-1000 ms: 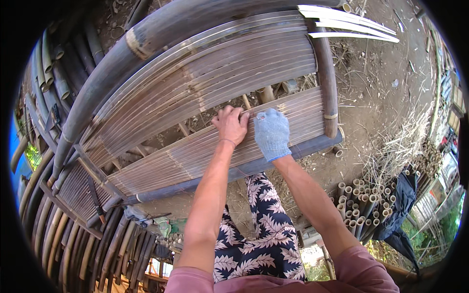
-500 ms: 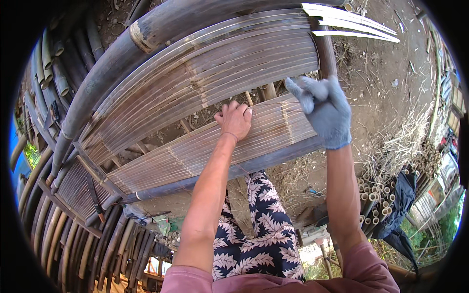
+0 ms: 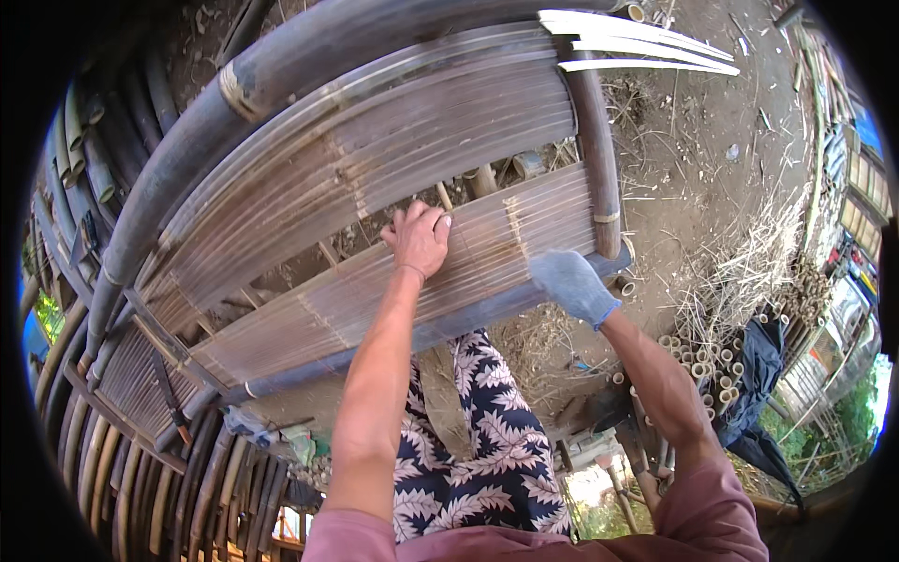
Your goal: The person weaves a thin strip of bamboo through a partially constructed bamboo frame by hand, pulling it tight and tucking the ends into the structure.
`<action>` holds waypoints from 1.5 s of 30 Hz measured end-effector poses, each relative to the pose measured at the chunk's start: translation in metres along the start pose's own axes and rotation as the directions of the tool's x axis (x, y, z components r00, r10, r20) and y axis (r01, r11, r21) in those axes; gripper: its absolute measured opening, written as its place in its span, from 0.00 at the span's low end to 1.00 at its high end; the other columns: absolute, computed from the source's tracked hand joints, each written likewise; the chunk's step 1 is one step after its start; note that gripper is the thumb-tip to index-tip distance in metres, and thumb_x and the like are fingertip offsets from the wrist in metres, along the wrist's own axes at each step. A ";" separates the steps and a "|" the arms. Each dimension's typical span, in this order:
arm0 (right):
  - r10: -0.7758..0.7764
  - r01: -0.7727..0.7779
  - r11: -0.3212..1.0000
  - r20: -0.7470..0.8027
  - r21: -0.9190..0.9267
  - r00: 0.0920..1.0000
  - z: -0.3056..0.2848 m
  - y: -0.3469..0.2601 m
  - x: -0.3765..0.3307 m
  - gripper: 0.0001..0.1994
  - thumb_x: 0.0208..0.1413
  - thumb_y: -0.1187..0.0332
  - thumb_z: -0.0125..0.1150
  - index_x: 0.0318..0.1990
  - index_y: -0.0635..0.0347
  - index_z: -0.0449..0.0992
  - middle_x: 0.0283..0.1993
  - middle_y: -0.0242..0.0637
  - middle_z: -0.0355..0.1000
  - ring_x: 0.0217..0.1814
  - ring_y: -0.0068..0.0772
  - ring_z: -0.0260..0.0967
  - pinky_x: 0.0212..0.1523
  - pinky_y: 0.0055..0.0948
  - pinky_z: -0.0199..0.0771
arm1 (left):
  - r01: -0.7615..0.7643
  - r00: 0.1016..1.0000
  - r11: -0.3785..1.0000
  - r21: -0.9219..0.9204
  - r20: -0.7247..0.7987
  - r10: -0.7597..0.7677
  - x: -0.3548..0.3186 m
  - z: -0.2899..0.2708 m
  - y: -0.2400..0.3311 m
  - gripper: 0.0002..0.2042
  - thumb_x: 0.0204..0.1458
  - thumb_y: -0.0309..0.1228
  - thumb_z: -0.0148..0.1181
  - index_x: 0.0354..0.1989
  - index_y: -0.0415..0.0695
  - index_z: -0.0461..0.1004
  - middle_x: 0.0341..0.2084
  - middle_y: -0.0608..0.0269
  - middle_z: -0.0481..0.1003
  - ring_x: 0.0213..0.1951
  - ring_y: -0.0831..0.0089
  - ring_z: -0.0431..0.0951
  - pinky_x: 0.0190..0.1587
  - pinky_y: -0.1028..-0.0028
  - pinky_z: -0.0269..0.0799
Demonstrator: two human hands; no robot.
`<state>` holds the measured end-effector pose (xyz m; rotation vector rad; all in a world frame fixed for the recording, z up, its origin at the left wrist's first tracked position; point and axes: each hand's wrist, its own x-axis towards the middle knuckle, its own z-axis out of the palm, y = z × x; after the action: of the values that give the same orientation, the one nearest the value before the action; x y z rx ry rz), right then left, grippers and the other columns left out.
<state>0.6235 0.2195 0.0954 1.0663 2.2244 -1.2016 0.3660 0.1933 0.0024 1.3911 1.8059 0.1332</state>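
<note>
The bare left hand (image 3: pixel 419 239) is pressed flat, fingers spread, on the lower slat panel (image 3: pixel 393 290) at its upper edge. The gloved right hand (image 3: pixel 571 284), loosely closed and holding nothing, is rested near the panel's right end by the upright pole (image 3: pixel 595 159). Slats are seen laid close; lashing appears unfinished.

Counted: two hands, one bare left hand (image 3: pixel 419 239) and one right hand in a grey-blue knitted glove (image 3: pixel 573 285). Two panels of thin split-bamboo slats, upper (image 3: pixel 375 159) and lower (image 3: pixel 375 300). Three pale split bamboo strips (image 3: pixel 646 42) lay loose above. Short cut bamboo tube ends (image 3: pixel 712 361): perhaps twenty, too crowded to count.
</note>
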 end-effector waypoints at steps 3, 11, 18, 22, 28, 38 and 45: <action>0.063 -0.046 0.996 -0.220 0.081 0.974 0.019 -0.016 -0.014 0.13 0.59 0.62 0.52 0.27 0.62 0.73 0.23 0.46 0.73 0.27 0.45 0.74 0.32 0.39 0.74 | 0.014 1.000 0.999 0.045 0.027 -0.015 0.005 0.003 0.011 0.09 0.55 0.42 0.56 0.39 0.57 0.79 0.43 0.70 0.72 0.50 0.61 0.66 0.52 0.51 0.53; 0.430 -0.306 0.900 -0.748 0.310 0.506 0.015 0.051 -0.037 0.12 0.57 0.69 0.52 0.46 0.55 0.78 0.45 0.42 0.76 0.51 0.39 0.71 0.54 0.35 0.70 | 0.000 0.999 0.996 0.089 -0.039 0.003 0.002 0.012 0.006 0.11 0.56 0.42 0.54 0.42 0.54 0.78 0.44 0.69 0.72 0.51 0.63 0.66 0.54 0.50 0.52; -0.109 -0.168 0.917 -0.632 -0.363 0.767 -0.009 0.068 0.090 0.10 0.51 0.63 0.55 0.23 0.50 0.80 0.25 0.42 0.75 0.31 0.44 0.73 0.45 0.42 0.67 | -0.104 0.946 0.971 0.217 -0.281 0.164 -0.005 0.030 0.009 0.16 0.61 0.43 0.45 0.39 0.49 0.77 0.38 0.63 0.77 0.45 0.62 0.72 0.53 0.56 0.52; -0.088 -0.287 0.888 -0.744 -0.360 0.663 -0.005 0.070 0.097 0.11 0.49 0.62 0.55 0.18 0.49 0.78 0.21 0.40 0.75 0.27 0.44 0.73 0.40 0.42 0.66 | -0.104 0.847 0.959 0.263 -0.482 0.223 0.000 0.037 0.015 0.16 0.62 0.42 0.44 0.31 0.49 0.77 0.29 0.64 0.77 0.36 0.63 0.73 0.49 0.59 0.56; -0.171 -0.277 0.879 -0.800 -0.387 0.575 0.012 0.085 0.094 0.11 0.49 0.63 0.54 0.19 0.49 0.79 0.20 0.40 0.75 0.24 0.43 0.75 0.32 0.44 0.68 | -0.055 0.801 0.927 0.372 -0.538 0.263 0.002 0.047 0.003 0.17 0.63 0.43 0.43 0.32 0.50 0.79 0.31 0.65 0.79 0.36 0.66 0.75 0.47 0.61 0.57; -0.185 -0.221 0.911 -0.824 -0.347 0.535 0.026 0.097 0.101 0.12 0.48 0.62 0.54 0.21 0.48 0.82 0.23 0.41 0.78 0.26 0.44 0.77 0.32 0.46 0.67 | -0.044 0.826 0.929 0.367 -0.509 0.241 0.001 0.049 -0.002 0.21 0.64 0.47 0.41 0.33 0.50 0.79 0.29 0.54 0.79 0.37 0.56 0.77 0.46 0.60 0.60; -0.251 -0.231 0.853 -0.754 -0.469 0.607 0.018 0.098 0.093 0.10 0.48 0.63 0.54 0.21 0.48 0.82 0.22 0.40 0.78 0.25 0.42 0.78 0.25 0.45 0.68 | -0.056 0.818 0.901 0.431 -0.498 0.289 -0.001 0.045 -0.002 0.19 0.63 0.47 0.43 0.34 0.49 0.78 0.32 0.55 0.78 0.40 0.55 0.76 0.46 0.56 0.63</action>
<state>0.6406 0.2787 -0.0261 1.5182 2.9379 0.0557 0.3941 0.1741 -0.0268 1.9683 2.2621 0.3065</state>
